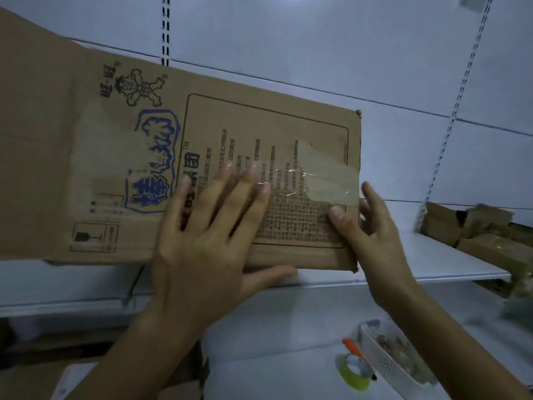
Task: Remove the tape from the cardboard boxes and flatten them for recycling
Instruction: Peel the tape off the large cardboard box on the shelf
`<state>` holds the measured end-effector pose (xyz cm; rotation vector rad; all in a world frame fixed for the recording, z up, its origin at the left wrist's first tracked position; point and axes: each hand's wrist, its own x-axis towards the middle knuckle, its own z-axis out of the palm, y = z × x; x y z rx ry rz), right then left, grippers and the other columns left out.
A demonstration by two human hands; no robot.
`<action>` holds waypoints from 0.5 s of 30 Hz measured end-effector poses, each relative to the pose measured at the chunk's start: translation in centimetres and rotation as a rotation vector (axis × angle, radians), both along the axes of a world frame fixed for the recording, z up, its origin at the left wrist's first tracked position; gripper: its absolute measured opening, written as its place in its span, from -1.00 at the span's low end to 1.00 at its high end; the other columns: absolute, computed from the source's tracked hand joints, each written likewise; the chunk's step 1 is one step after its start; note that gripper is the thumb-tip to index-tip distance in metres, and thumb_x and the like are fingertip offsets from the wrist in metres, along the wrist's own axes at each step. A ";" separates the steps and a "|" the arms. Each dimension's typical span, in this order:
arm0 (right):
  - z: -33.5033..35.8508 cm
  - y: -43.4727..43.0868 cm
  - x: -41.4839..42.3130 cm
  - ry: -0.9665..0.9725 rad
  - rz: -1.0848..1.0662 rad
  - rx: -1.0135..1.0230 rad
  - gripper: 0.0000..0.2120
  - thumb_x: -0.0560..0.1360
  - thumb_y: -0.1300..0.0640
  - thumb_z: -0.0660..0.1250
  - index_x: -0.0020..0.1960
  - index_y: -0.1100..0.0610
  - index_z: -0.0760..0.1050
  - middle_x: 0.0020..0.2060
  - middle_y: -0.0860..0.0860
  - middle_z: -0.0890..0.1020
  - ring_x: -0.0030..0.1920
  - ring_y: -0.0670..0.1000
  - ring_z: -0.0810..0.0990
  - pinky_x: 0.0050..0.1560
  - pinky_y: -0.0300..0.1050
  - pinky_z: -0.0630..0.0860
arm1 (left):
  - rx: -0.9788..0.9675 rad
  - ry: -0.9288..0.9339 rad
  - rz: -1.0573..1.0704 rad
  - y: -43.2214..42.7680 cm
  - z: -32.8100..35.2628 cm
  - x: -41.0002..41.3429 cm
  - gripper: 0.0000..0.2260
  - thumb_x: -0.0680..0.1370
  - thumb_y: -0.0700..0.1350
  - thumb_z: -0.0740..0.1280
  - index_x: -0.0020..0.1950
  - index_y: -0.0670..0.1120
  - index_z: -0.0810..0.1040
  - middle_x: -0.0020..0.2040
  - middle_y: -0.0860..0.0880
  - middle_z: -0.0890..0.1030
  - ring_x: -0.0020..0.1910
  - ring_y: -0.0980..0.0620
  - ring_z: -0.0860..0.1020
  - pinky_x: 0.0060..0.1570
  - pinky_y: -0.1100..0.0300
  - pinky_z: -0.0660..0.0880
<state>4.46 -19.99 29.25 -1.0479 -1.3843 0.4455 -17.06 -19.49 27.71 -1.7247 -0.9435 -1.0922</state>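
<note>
Pinching box [52, 168] edge, right hand [375, 238]; left hand [202, 249] flat.

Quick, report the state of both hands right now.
Left hand: open, fingers spread flat on the cardboard box.
Right hand: pinches the box's right edge, thumb in front, fingers behind.

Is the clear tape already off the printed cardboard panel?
No: a clear tape strip lies stuck on the cardboard panel near its right edge, above the thumb of the right hand.

Shop stockroom: slotted wall uprights [458, 111], metal shelf [432, 261], stacked cartons [476, 235]
</note>
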 end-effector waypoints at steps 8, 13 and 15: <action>-2.4 -0.7 -1.8 0.160 0.278 0.057 -0.48 0.41 -0.03 0.39 0.34 0.04 0.41 0.12 -0.05 0.64 0.12 -0.07 0.61 0.17 -0.05 0.55 | -0.295 0.019 0.153 -1.7 -1.8 0.6 -0.08 0.43 0.52 -0.01 0.53 -0.15 0.21 0.54 -0.14 0.17 0.52 -0.17 0.13 0.44 -0.28 0.01; -3.2 -4.4 -6.2 0.076 0.218 0.189 -0.24 0.43 -0.12 0.34 0.53 -0.06 0.08 0.43 -0.11 0.33 0.42 -0.14 0.31 0.38 -0.02 0.35 | -0.509 -0.527 -0.019 -5.9 -2.2 0.7 0.10 0.25 0.64 -0.14 0.55 -0.09 -0.21 0.54 -0.05 -0.30 0.53 -0.03 -0.30 0.45 -0.14 -0.33; -3.4 -6.3 -8.4 -0.083 0.160 0.243 -0.24 0.46 -0.18 0.22 0.52 -0.13 -0.13 0.52 -0.20 0.04 0.51 -0.18 0.01 0.48 0.06 0.14 | -0.639 -0.833 -0.117 -8.1 -1.0 1.0 0.28 0.04 0.71 -0.09 0.51 -0.04 -0.37 0.48 0.04 -0.45 0.49 0.05 -0.40 0.46 -0.14 -0.33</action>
